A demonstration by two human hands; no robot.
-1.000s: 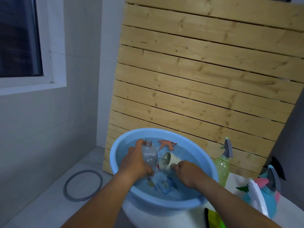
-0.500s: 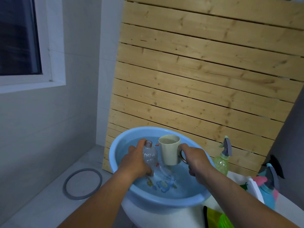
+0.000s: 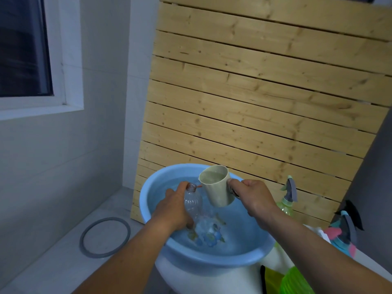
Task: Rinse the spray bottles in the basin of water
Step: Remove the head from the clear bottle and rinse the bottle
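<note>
Now left hand (image 3: 171,211) grips bottle (image 3: 192,201); right hand (image 3: 255,197) apparently tilts cup (image 3: 216,192).

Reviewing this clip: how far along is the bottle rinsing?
Done: the clear plastic bottle is uncapped. In hand: left hand holds it in the blue basin; right hand holds a water-filled beige cup beside its mouth. Left: the green spray bottle and teal spray bottle stand outside.

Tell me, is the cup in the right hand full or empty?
Full: the cup shows water near its rim.
</note>
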